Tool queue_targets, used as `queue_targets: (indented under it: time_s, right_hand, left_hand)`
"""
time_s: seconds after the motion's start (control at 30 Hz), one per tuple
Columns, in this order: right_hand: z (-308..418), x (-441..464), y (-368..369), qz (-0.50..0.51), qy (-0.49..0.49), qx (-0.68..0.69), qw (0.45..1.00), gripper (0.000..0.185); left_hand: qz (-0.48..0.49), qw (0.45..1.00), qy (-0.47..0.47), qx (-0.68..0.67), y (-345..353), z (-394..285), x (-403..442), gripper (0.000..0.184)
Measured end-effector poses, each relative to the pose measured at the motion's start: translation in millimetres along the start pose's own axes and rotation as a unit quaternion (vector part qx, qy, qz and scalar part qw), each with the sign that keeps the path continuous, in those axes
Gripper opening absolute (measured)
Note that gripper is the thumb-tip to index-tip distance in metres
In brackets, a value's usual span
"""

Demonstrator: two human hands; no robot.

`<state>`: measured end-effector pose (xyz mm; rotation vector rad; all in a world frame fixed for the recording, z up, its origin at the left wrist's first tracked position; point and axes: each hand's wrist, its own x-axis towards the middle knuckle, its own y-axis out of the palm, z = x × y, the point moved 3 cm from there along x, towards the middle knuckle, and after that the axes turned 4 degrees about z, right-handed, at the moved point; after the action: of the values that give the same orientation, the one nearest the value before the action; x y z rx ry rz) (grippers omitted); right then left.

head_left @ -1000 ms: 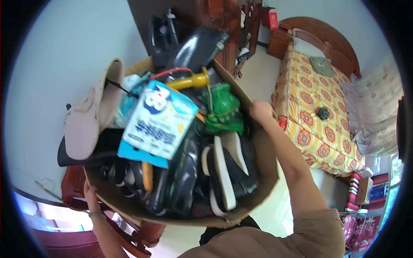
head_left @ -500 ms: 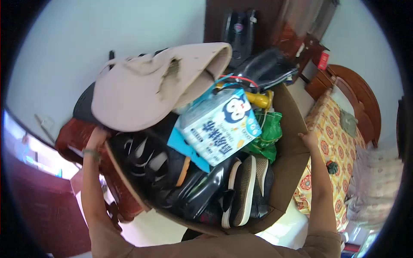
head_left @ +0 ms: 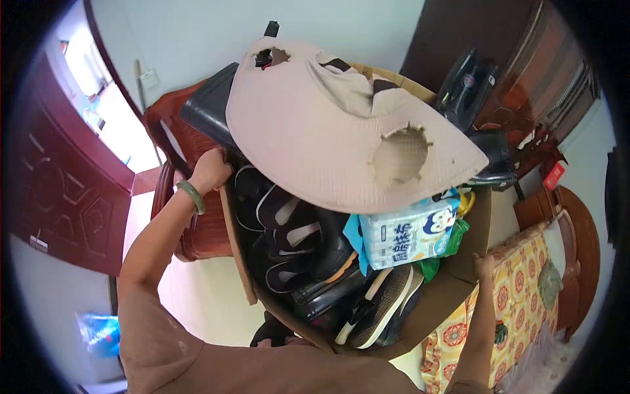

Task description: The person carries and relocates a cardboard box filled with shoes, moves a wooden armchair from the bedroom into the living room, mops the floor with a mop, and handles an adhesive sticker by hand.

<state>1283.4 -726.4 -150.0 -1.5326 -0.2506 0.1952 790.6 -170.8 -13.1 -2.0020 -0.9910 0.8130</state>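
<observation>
A large cardboard box full of shoes hangs between my two hands. My left hand, with a green bangle at the wrist, is closed on the box's left edge. On the right edge my right hand grips the cardboard, its fingers partly hidden. A beige sun hat with a hole in its brim lies over the top. Below it sit a blue and white packet, a green plastic bag and a dark shoe with a white sole edge. Black boots stick out at the back.
A red wooden chair stands left of the box, near an open brown door. At the right is a bed with a patterned cover. A white wall rises behind.
The view has swung left, so the bed sits lower right and the door shows more. The hat now lies flatter across the box, covering more of its contents. Both hands still hold the box.
</observation>
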Motion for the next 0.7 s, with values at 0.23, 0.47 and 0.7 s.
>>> queue_targets:
  time_s: [0.23, 0.47, 0.7]
  right_hand:
    - [3.6, 18.5, 18.4, 0.075, -0.057, 0.103, 0.99, 0.035]
    - [38.1, 28.4, -0.3, 0.086, -0.061, 0.095, 0.99, 0.035]
    - [39.1, 27.3, 17.9, 0.104, -0.009, 0.122, 0.987, 0.033]
  left_hand:
    - [-0.116, 0.984, 0.08, 0.111, -12.7, 8.5, -40.2, 0.022]
    - [-0.112, 0.992, 0.015, 0.061, -26.4, 12.7, -89.3, 0.022]
    - [-0.116, 0.984, 0.132, 0.026, -28.1, 54.0, -99.9, 0.042]
